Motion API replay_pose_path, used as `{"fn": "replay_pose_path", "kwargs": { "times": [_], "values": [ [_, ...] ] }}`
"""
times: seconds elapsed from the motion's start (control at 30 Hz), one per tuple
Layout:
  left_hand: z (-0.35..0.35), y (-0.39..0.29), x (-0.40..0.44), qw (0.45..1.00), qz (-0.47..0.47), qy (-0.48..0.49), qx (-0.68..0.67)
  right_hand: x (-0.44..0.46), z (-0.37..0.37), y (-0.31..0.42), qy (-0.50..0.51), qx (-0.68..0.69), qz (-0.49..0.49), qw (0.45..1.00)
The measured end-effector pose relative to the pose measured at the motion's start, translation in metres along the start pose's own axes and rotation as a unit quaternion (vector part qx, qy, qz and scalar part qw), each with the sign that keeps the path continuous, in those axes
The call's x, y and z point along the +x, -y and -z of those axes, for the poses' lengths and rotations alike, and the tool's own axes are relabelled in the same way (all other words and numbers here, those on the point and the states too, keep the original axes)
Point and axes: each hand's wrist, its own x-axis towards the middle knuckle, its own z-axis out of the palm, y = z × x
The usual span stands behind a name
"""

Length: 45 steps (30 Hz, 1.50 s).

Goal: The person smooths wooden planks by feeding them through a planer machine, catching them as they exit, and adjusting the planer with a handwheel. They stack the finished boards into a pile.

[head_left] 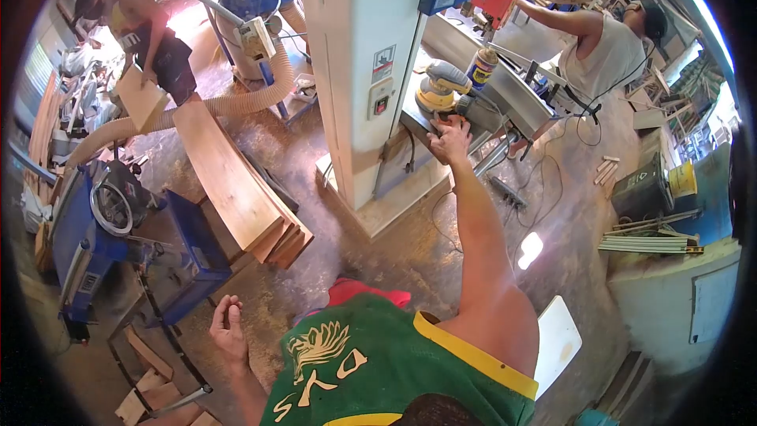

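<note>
My right hand (451, 140) reaches forward to the edge of a metal machine table (530, 102). Its fingers curl at a dark edge just below a yellow and grey power sander (438, 91); what they grip is hidden. Behind the sander stands a can with a blue and yellow label (482, 68). Low on the left, my left hand (229, 333) hangs beside my body, its fingers loosely curled together with nothing visible in them. The nearest thing to it is a stack of wooden boards (236, 181).
A white machine cabinet (363, 55) with a red switch stands ahead. At left are a blue machine (185, 260), a ribbed hose (229, 108) and a person (142, 24) holding a board. Another person (603, 51) works at right. Cables (544, 181) lie on the floor.
</note>
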Motion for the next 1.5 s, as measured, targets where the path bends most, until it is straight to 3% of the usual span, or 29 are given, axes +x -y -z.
{"fn": "replay_pose_path", "kwargs": {
  "times": [0.07,0.27,0.33,0.43,0.47,0.5,0.53,0.63,0.7,0.77,0.8,0.83,0.87,0.93,0.97,1.0,1.07,1.13,1.2,1.23,1.3,1.33,1.4,1.43,1.47,1.5],
  "values": [
    [-0.002,0.0,-0.011,0.999,0.042,0.001,0.008,0.003,0.002,0.002,0.014,0.009,-0.024,1.0],
    [-0.002,0.001,-0.021,0.999,0.033,-0.014,0.006,0.024,-0.007,-0.006,0.003,0.012,-0.096,0.995],
    [-0.005,-0.008,-0.025,0.999,0.031,-0.02,0.009,0.037,-0.029,-0.031,0.009,-0.08,-0.021,0.997],
    [-0.013,-0.034,-0.019,1.0,-0.005,-0.02,0.012,0.045,-0.031,-0.038,0.001,-0.099,0.065,0.993],
    [-0.017,-0.054,-0.02,1.0,-0.028,-0.002,-0.002,0.041,-0.019,-0.028,0.021,-0.111,0.075,0.991],
    [-0.022,-0.082,-0.021,0.998,-0.053,0.016,-0.014,0.034,-0.007,-0.014,0.052,-0.147,0.021,0.988],
    [-0.025,-0.106,-0.021,0.992,-0.105,0.045,-0.058,0.029,-0.007,-0.013,0.02,-0.166,0.037,0.985],
    [-0.032,-0.18,-0.035,0.952,-0.207,0.146,-0.172,0.009,0.003,0.018,-0.03,-0.178,0.006,0.984],
    [-0.025,-0.209,-0.035,0.883,-0.251,0.291,-0.268,-0.008,0.004,0.029,-0.05,-0.166,0.018,0.985],
    [-0.023,-0.238,-0.04,0.811,-0.25,0.385,-0.364,-0.022,-0.01,0.024,-0.198,-0.1,0.105,0.969],
    [-0.027,-0.237,-0.04,0.814,-0.248,0.375,-0.368,-0.034,-0.013,0.036,-0.194,-0.102,0.114,0.969],
    [-0.03,-0.234,-0.039,0.757,-0.309,0.379,-0.433,-0.057,-0.016,0.044,-0.213,-0.042,0.129,0.968],
    [-0.026,-0.23,-0.039,0.734,-0.33,0.372,-0.463,-0.083,-0.017,0.053,-0.232,0.015,0.141,0.962],
    [-0.017,-0.221,-0.038,0.68,-0.372,0.36,-0.519,-0.138,-0.044,0.077,-0.194,-0.025,0.124,0.973],
    [-0.007,-0.216,-0.032,0.657,-0.413,0.357,-0.52,-0.17,-0.053,0.101,-0.186,0.022,0.163,0.969],
    [0.013,-0.213,-0.042,0.663,-0.388,0.342,-0.541,-0.205,-0.062,0.128,-0.172,0.07,0.201,0.962],
    [0.053,-0.207,-0.063,0.671,-0.338,0.307,-0.583,-0.276,-0.093,0.18,-0.113,-0.008,0.186,0.976],
    [0.112,-0.194,-0.061,0.713,-0.404,0.292,-0.493,-0.327,-0.118,0.231,0.026,0.196,0.266,0.943],
    [0.183,-0.183,-0.061,0.757,-0.432,0.319,-0.372,-0.377,-0.113,0.318,0.111,0.277,0.285,0.911],
    [0.203,-0.17,-0.066,0.814,-0.439,0.221,-0.308,-0.39,-0.109,0.357,0.109,0.28,0.29,0.909],
    [0.245,-0.136,-0.075,0.901,-0.41,0.047,-0.134,-0.404,-0.1,0.425,0.105,0.271,0.393,0.872],
    [0.268,-0.113,-0.074,0.924,-0.382,-0.026,-0.021,-0.404,-0.1,0.457,0.098,0.27,0.416,0.863],
    [0.301,-0.038,-0.072,0.956,-0.223,-0.155,0.107,-0.392,-0.094,0.512,0.073,0.287,0.482,0.824],
    [0.311,0.016,-0.074,0.965,-0.109,-0.226,0.073,-0.384,-0.092,0.54,0.065,0.297,0.486,0.819],
    [0.319,0.07,-0.082,0.956,0.009,-0.291,0.033,-0.375,-0.09,0.564,0.044,0.283,0.508,0.812],
    [0.33,0.106,-0.094,0.933,0.042,-0.33,0.136,-0.364,-0.087,0.587,0.024,0.266,0.528,0.806]
  ]
}}
